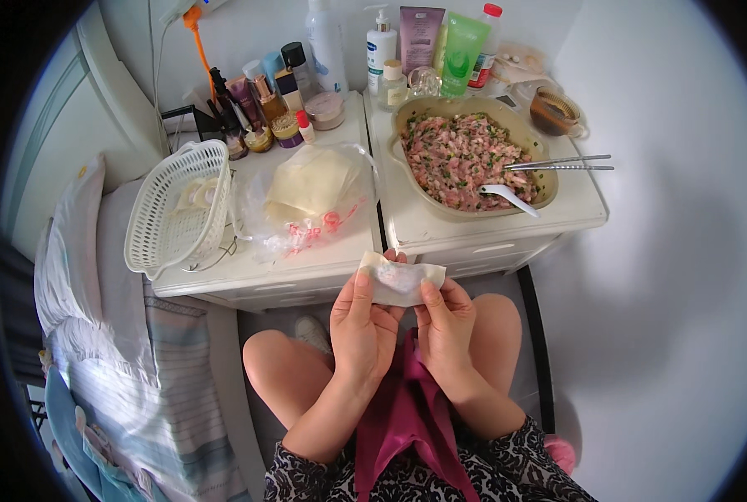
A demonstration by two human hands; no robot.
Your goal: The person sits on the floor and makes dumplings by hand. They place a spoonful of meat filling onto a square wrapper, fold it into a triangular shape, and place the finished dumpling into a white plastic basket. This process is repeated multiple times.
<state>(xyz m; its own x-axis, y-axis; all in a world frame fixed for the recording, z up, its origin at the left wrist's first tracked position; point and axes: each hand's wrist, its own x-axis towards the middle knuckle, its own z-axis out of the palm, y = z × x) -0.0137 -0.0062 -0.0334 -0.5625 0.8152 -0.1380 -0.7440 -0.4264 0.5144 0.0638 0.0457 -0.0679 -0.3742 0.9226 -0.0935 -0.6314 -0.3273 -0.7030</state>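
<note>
Hands at work beside a beige mixing bowl, the landmark for every place given here. In front of the bowl, and a little to its left, the person's left hand and right hand are partly closed, pinching opposite ends of one pale wrapper. Both thumbs lie on the near face; most of the fingers pass behind the sheet and are hidden, though a few left fingertips show past its upper edge. A pinkish lump shows at the wrapper's middle; how far the sheet encloses it I cannot make out. Inside the bowl lies minced meat flecked with green, covering the lower ends of the metal chopsticks and part of the white spoon's head. Left of the bowl, a stack of wrappers rests in a clear plastic bag, whose crumpled film blurs its lower margin. Farther left, a white slatted basket holds a few pale folded pieces, their number uncertain. Behind the bowl, a green tube overlaps its neighbours; below the hands, the patterned sleeves and magenta cloth run out of view.
</note>
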